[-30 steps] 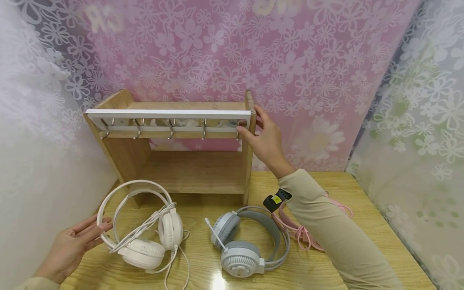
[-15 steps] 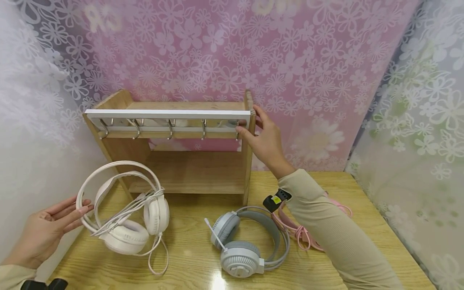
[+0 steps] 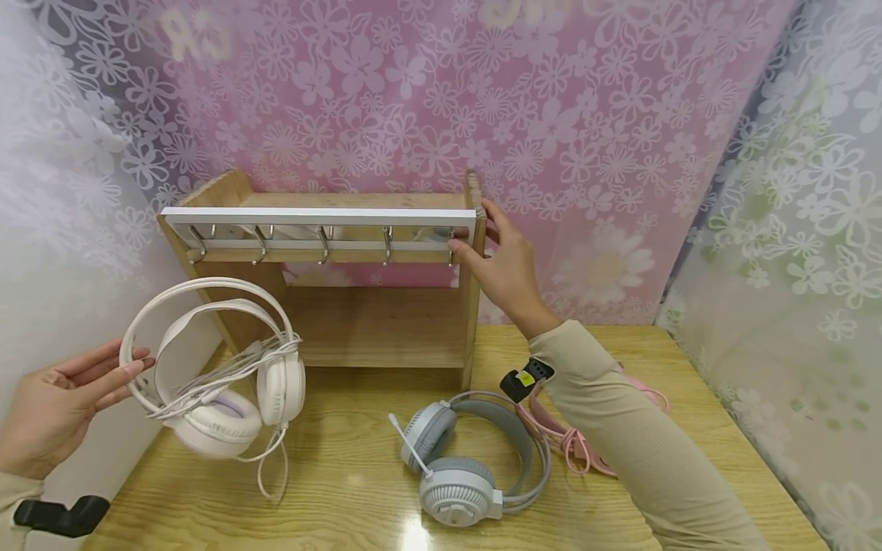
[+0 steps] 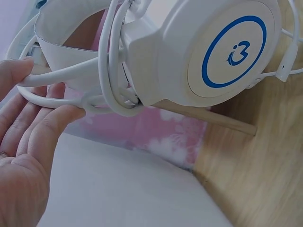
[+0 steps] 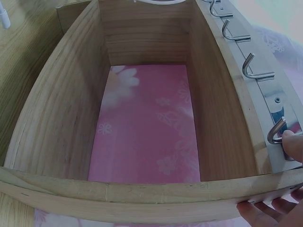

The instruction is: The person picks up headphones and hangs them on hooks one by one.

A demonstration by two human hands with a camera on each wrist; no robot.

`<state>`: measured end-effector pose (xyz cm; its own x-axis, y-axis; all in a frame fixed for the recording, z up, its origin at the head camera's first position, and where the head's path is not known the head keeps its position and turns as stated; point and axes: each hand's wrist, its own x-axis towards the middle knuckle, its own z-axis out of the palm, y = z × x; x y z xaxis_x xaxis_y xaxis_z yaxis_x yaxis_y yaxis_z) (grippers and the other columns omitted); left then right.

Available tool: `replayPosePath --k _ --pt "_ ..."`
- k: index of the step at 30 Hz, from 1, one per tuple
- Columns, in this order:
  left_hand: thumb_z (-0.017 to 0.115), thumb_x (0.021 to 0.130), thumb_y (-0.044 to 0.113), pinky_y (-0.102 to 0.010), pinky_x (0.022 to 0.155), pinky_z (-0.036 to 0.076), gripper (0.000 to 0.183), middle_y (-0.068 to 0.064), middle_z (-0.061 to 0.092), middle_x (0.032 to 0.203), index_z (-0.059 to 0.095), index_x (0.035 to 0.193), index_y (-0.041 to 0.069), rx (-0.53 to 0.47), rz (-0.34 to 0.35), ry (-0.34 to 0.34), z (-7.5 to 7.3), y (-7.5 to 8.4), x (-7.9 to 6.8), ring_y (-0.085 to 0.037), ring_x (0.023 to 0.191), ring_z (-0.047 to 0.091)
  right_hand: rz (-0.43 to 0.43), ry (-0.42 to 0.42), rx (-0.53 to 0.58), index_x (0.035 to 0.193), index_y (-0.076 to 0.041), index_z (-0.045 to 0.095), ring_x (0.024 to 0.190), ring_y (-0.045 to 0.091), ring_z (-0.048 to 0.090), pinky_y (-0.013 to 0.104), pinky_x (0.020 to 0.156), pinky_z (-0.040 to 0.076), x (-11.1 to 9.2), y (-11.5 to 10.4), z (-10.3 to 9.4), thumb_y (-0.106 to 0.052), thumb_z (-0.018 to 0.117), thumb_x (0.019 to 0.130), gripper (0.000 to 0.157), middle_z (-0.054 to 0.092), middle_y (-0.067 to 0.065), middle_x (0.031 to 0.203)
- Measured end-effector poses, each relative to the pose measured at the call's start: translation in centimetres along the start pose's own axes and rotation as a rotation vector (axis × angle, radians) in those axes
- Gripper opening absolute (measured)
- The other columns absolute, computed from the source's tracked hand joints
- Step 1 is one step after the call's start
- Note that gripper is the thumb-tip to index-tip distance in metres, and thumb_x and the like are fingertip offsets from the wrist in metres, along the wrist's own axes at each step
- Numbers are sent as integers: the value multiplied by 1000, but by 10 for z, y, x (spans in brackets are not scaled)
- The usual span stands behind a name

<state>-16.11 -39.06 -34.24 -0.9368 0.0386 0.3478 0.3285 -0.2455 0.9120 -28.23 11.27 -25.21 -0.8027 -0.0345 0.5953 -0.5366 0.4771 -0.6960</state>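
White headphones (image 3: 281, 390), their cable wound round the band, hang from my left hand (image 3: 58, 402) in front of the left end of a wooden shelf (image 3: 372, 325). In the left wrist view, thumb and fingers of the left hand (image 4: 28, 146) pinch the headband beside an ear cup (image 4: 232, 54) with a blue ring. My right hand (image 3: 508, 279) grips the shelf's upper right corner. Its thumb (image 5: 294, 145) lies by the end hook (image 5: 277, 131) of the white hook rail (image 3: 317, 217), and its fingers (image 5: 274, 213) lie along the outer side panel. Several metal hooks on the rail hold nothing.
Grey headphones with a microphone (image 3: 458, 490) lie on the wooden table (image 3: 344, 505) in front of the shelf. Pink headphones (image 3: 575, 444) are partly hidden under the right sleeve. Flowered cloth walls (image 3: 592, 115) stand behind and at both sides.
My left hand has carried the white headphones left and upward, away from the grey ones. The right hand has kept its hold on the shelf corner.
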Motion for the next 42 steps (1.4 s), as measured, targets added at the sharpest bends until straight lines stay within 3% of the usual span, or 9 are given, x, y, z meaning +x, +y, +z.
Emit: replayPosePath --k 8,13,19,32,42 --pt "51 91 -18 -21 69 57 50 -3 72 103 67 118 21 67 -6 89 -1 13 16 -12 91 70 7 2 -18 146 -8 39 125 31 52 42 91 54 1 1 0 -29 73 87 72 46 8 145" --pt "54 91 -14 -18 70 57 51 1 71 102 59 129 19 125 -12 108 -1 16 25 -9 91 69 5 -1 -8 146 -8 38 125 31 51 43 91 54 1 2 0 -28 73 87 71 45 9 145" --pt "54 91 -14 -19 69 57 44 -1 72 102 67 117 19 102 -1 91 -2 17 33 -10 90 70 6 1 -9 146 -9 38 125 31 51 43 90 54 1 1 -1 -29 73 87 71 45 8 145" --pt "54 91 -15 -19 71 57 42 -2 72 99 68 113 18 63 -43 98 -10 17 41 -8 91 69 -6 10 6 147 -9 38 124 29 52 43 89 55 0 1 1 -30 74 86 73 49 9 142" --pt "51 93 -13 -16 76 55 40 0 71 105 67 117 15 74 -78 35 -19 15 49 -5 98 66 -4 11 -5 147 -9 37 124 29 52 43 89 55 -1 0 1 -30 74 86 74 48 10 142"
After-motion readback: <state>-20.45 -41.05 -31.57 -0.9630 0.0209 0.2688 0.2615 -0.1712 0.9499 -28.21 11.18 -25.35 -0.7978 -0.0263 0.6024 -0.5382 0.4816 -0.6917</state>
